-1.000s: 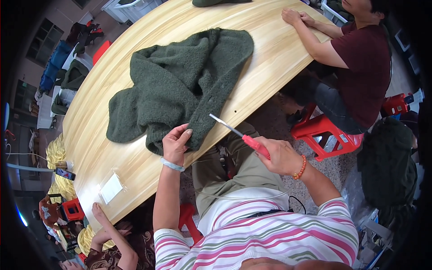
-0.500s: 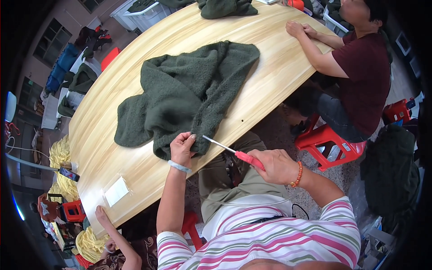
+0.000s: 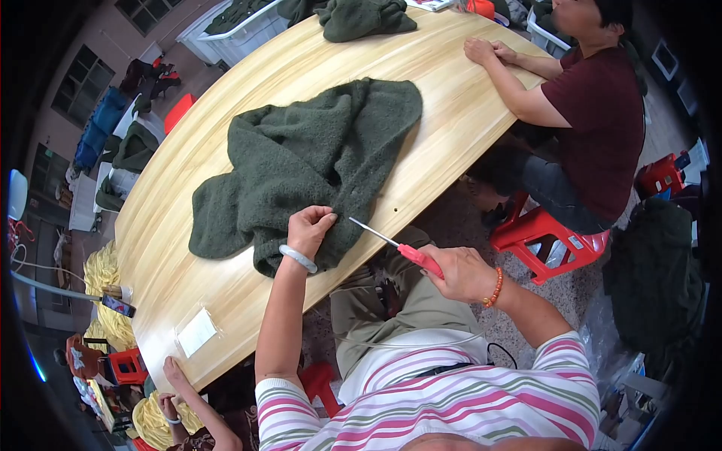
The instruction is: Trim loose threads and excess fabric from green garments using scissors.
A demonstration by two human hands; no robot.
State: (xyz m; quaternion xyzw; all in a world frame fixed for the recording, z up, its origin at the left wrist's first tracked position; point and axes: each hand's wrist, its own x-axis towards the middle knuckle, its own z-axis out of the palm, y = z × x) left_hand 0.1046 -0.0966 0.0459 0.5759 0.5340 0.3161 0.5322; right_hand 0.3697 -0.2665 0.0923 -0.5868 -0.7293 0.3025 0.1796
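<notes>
A dark green fuzzy knitted garment point(image 3: 301, 150) lies bunched on the light wooden table point(image 3: 248, 297). Over its near edge, my left hand point(image 3: 310, 229) has thumb and fingertips pinched together; whatever lies between them is too small to tell. My right hand point(image 3: 460, 272) grips a red-handled tool point(image 3: 421, 258) with a thin, straight metal shaft. The shaft points up and left, its tip close to my left fingertips and apart from them. I cannot make out the shape of the tip.
Another dark green garment point(image 3: 367, 19) lies at the far edge. A person in a maroon shirt point(image 3: 594, 105) sits right on a red stool point(image 3: 553, 240). Another person's arm point(image 3: 192, 395) rests at the near left, by a white card point(image 3: 198, 332). A phone point(image 3: 118, 305) is mounted at the left edge.
My left hand has risen slightly and shifted away from the garment's near edge, still pinched. The tool's tip has moved a little right and up with my right hand.
</notes>
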